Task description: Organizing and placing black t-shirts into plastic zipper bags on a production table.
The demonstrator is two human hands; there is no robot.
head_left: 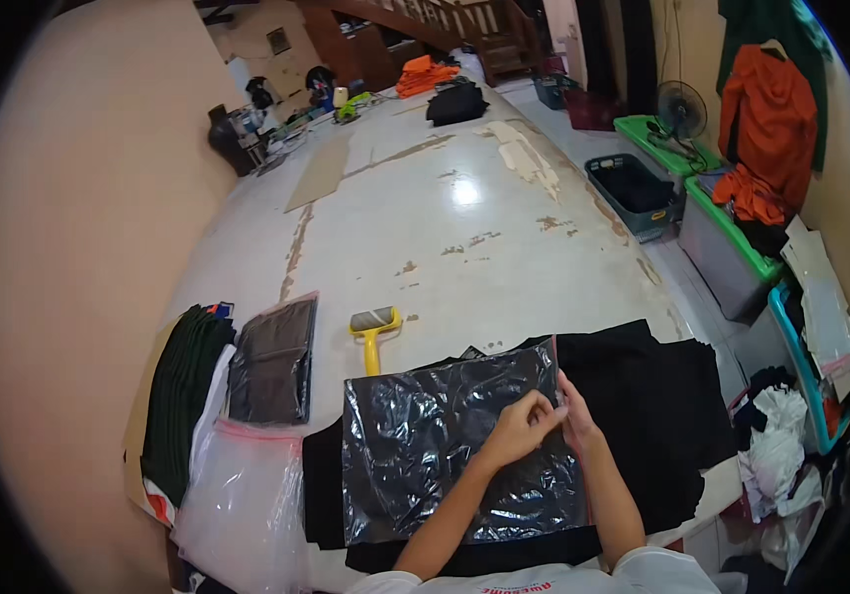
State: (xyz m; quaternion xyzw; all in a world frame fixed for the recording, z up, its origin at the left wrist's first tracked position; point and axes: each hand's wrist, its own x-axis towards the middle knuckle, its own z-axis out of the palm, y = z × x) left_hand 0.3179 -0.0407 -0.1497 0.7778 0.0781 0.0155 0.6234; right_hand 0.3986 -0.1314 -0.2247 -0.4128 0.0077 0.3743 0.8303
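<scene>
A clear plastic bag [415, 445] with a folded black garment inside lies across a pile of black garments [643, 406] at the near edge of the table. Its right edge carries a pinkish strip. My right hand [579, 416] grips that edge near the upper corner, fingers partly hidden behind it. Over the bag, my left hand [526, 428] is closed in a pinch right beside the right hand; whatever lies between its fingertips is too small to make out. A yellow-handled lint roller [372, 342] lies just beyond the bag.
To the left are a filled bag [274, 361], flat clear bags [242, 495] and folded dark green garments [182, 396]. Black [457, 103] and orange cloth [425, 75] sit far off. Right of the table stand a dark crate [633, 193], lidded bins [727, 238] and a fan [681, 109].
</scene>
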